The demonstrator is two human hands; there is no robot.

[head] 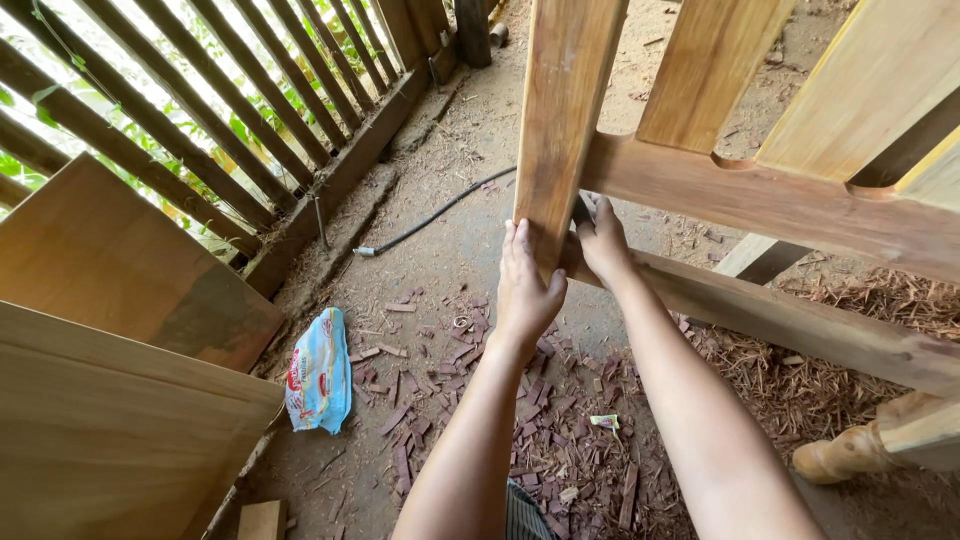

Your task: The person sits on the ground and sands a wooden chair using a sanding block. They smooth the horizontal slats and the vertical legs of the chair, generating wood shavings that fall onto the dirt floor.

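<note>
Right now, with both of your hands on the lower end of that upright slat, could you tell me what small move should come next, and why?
Probably a gentle push of the slat toward the cross rail. The left hand lies flat on its lower end and the right hand grips where it meets the rail. It leans slightly, unlike the seated neighbouring slats.

wooden slat: pale, flat, smooth-planed board with light brown grain. stands near upright, leaning slightly. lower end sits against the horizontal rail of a wooden frame. rail: thicker, reddish-tan, runs left to right with scooped notches along its top edge, other slats seated alongside.
</note>
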